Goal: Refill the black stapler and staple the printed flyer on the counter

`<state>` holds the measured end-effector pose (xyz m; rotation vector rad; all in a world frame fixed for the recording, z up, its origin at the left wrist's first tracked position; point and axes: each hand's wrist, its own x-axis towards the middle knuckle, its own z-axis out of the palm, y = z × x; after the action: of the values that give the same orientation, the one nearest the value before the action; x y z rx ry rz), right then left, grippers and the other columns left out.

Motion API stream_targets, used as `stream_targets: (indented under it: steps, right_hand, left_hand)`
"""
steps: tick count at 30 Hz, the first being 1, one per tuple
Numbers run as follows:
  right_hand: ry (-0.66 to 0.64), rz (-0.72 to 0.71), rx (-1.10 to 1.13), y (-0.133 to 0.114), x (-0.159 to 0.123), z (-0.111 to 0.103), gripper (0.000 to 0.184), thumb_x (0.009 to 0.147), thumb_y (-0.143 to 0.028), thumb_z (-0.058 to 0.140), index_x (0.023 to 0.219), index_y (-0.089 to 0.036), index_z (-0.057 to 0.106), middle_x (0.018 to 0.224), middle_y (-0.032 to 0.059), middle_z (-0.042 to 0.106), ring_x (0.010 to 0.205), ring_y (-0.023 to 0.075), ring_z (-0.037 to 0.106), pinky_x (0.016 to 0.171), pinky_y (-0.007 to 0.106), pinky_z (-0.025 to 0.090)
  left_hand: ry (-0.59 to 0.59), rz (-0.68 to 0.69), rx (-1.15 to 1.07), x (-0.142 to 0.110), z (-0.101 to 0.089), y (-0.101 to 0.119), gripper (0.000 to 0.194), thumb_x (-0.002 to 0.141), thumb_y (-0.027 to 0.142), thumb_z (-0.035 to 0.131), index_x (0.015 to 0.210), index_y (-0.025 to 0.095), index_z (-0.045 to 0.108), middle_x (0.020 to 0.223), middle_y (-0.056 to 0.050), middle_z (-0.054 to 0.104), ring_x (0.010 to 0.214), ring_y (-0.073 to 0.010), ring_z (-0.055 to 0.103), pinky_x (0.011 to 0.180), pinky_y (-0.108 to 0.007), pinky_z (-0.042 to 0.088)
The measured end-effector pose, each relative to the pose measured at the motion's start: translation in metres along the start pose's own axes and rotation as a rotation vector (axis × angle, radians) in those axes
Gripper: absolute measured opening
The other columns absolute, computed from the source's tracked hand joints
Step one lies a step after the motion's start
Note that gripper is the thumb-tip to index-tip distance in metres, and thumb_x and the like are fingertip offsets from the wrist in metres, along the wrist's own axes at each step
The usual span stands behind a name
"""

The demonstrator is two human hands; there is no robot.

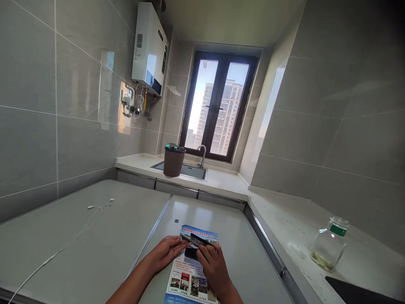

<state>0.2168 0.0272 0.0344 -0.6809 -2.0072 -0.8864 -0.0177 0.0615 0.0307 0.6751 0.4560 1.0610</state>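
Note:
My left hand (pixel 169 250) is closed on a thin, dark, phone-like device with a silver edge (pixel 186 240). My right hand (pixel 212 261) comes in from the other side, its fingers curled on a dark flat piece (pixel 199 240) that meets or overlaps the device; I cannot tell whether the two are joined. Just below them, a black rounded object (pixel 190 253) shows partly between the hands. Under everything lies a printed colour leaflet (pixel 182 270) with blue ends, photos and red lettering, partly covered by my right hand and forearm.
The leaflet rests on a pale table (pixel 126 236) with a seam. A small dark piece (pixel 176 221) lies beyond it, a white cable (pixel 68 249) at left. On the counter (pixel 272 211) stand a glass jar (pixel 330 245) at right and a brown bin (pixel 174 162) by the sink (pixel 193 170).

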Motion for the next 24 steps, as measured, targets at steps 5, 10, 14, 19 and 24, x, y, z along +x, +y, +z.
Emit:
stream_targets:
  steps: [5,10,14,19,24]
  right_hand:
    - [0.019,0.018,-0.005,0.001,-0.002,0.003,0.032,0.101,-0.006,0.043,0.103,-0.024,0.07,0.099,0.0034,0.078,0.086,0.0202,0.062,0.091,0.042,0.041]
    - [0.008,0.012,-0.01,0.002,-0.003,0.004,0.03,0.1,-0.007,0.046,0.103,-0.025,0.07,0.099,0.0034,0.078,0.086,0.0199,0.062,0.092,0.042,0.041]
    - [0.006,-0.006,-0.005,0.002,-0.002,0.003,0.03,0.1,-0.007,0.046,0.102,-0.024,0.07,0.099,0.0031,0.078,0.087,0.0192,0.062,0.091,0.041,0.041]
    - [0.022,-0.017,-0.001,0.002,-0.001,0.003,0.031,0.101,-0.007,0.043,0.102,-0.023,0.07,0.099,0.0032,0.078,0.086,0.0187,0.062,0.092,0.041,0.04]
    - [0.022,-0.023,0.011,0.002,0.0,0.003,0.028,0.102,-0.009,0.045,0.102,-0.023,0.07,0.098,0.0037,0.077,0.085,0.0188,0.061,0.091,0.041,0.04]
  left_hand:
    - [-0.013,0.0,0.006,0.0,-0.002,-0.001,0.015,0.088,0.008,0.069,0.099,-0.001,0.075,0.116,-0.025,0.075,0.12,-0.0301,0.069,0.115,-0.035,0.046]
    - [-0.01,0.006,0.019,-0.002,0.001,0.001,0.016,0.089,0.011,0.07,0.099,0.0,0.076,0.118,-0.025,0.074,0.122,-0.0311,0.067,0.116,-0.038,0.044]
    - [0.014,-0.01,0.061,-0.006,0.007,0.003,0.015,0.09,0.014,0.07,0.097,0.002,0.076,0.114,-0.023,0.076,0.118,-0.0298,0.069,0.114,-0.037,0.046]
    - [-0.027,-0.011,0.093,-0.01,0.014,0.005,0.018,0.091,0.016,0.07,0.1,0.002,0.077,0.113,-0.022,0.076,0.115,-0.0277,0.071,0.113,-0.035,0.047]
    - [-0.08,-0.014,0.115,-0.009,0.013,0.005,0.025,0.089,0.019,0.073,0.107,0.001,0.075,0.117,-0.024,0.075,0.116,-0.0281,0.07,0.113,-0.034,0.046]
